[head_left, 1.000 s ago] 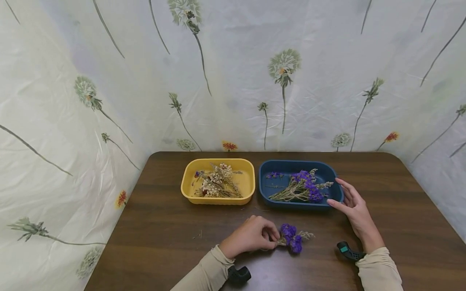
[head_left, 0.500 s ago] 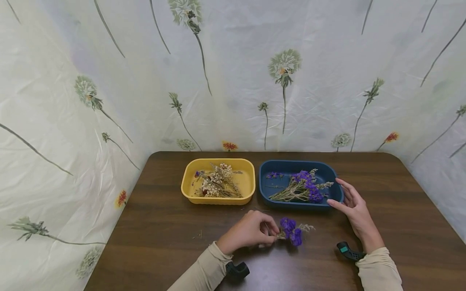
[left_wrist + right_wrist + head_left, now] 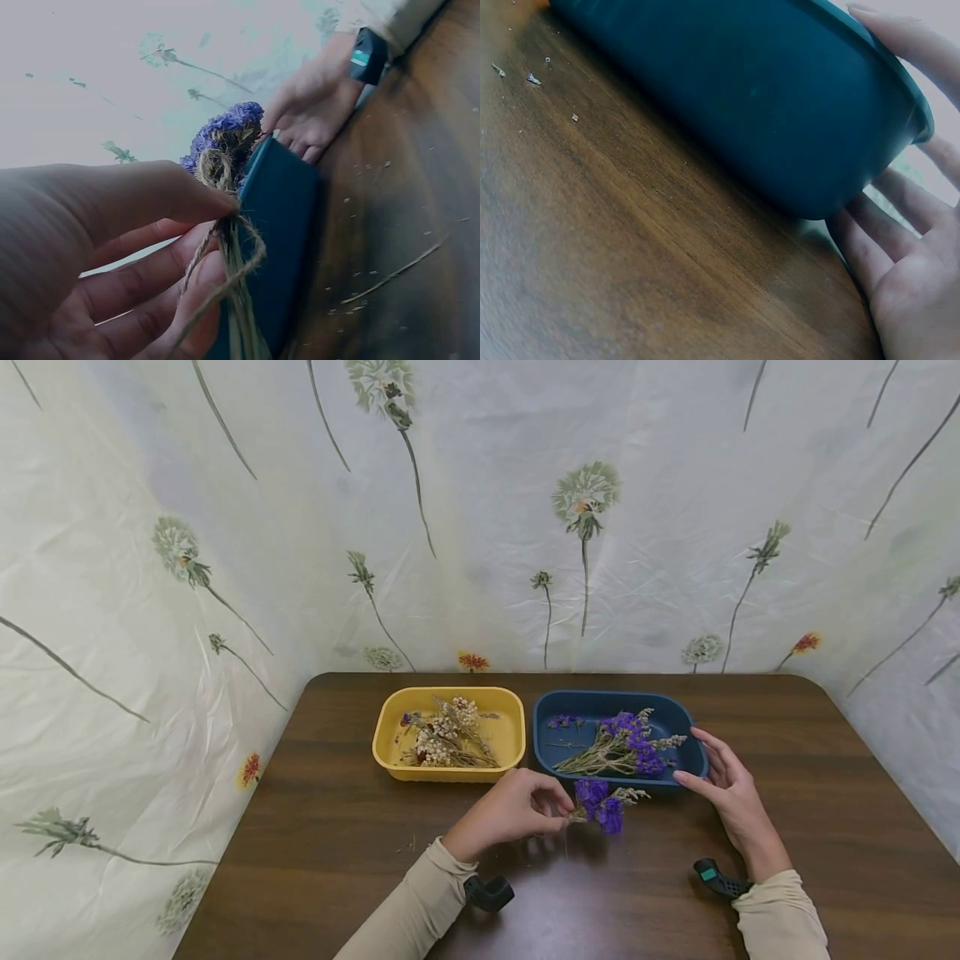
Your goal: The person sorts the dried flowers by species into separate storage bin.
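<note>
Between thumb and fingertips, my left hand [image 3: 517,810] pinches a small bunch of dried purple flowers [image 3: 600,806] by its stems, just in front of the blue tray [image 3: 547,760]. Twine [image 3: 251,259] is tied around the stems, seen in the left wrist view; its loose end hangs over the fingers. My right hand [image 3: 738,802] holds the blue tray's right end, thumb at the front rim and fingers around the side. Inside that tray lie more purple dried flowers [image 3: 637,743] with pale sprigs, stems pointing left.
Left of the blue tray stands a yellow tray [image 3: 382,752] with cream dried flowers [image 3: 450,735] in it. Bits of dry stem [image 3: 394,277] and crumbs are scattered on the brown wooden table [image 3: 315,860]. A flower-printed sheet [image 3: 480,527] hangs behind the table.
My left hand has lifted the purple flower bunch off the table and moved it away from me, towards the blue tray. My right hand has stayed at the tray's end.
</note>
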Motion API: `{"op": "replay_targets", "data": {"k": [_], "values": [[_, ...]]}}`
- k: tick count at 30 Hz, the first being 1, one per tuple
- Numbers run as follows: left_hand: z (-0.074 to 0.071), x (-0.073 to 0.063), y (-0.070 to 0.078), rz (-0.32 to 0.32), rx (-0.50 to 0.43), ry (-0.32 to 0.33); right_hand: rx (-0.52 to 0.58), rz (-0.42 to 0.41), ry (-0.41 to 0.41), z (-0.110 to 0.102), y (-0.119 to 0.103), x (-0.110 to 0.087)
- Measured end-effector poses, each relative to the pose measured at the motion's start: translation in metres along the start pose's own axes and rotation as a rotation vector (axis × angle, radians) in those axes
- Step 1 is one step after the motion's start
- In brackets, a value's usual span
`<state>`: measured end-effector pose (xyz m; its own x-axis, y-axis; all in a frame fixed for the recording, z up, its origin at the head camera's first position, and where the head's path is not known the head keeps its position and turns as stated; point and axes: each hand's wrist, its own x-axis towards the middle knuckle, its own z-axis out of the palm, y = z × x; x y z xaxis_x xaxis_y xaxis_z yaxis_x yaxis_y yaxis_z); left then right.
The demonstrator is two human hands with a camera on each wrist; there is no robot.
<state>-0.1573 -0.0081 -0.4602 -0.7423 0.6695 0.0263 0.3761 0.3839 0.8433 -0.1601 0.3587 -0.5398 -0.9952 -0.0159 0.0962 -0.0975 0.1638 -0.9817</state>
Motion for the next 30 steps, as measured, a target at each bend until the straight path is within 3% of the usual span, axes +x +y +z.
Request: {"op": "replay_targets", "data": {"k": [7, 18, 26, 30], "values": [[-0.014, 0.016, 0.002, 0.006, -0.036, 0.045, 0.008, -0.003, 0.0, -0.001, 0.001, 0.0], [-0.033, 0.052, 0.004, 0.034, 0.064, 0.107, -0.002, -0.009, 0.004, 0.0, 0.001, 0.001], [-0.039, 0.075, 0.007, -0.028, -0.006, 0.108, 0.002, -0.003, 0.008, -0.001, 0.001, 0.001], [-0.039, 0.087, 0.009, -0.061, 0.005, 0.102, 0.005, 0.011, 0.005, -0.001, 0.001, 0.0]]}}
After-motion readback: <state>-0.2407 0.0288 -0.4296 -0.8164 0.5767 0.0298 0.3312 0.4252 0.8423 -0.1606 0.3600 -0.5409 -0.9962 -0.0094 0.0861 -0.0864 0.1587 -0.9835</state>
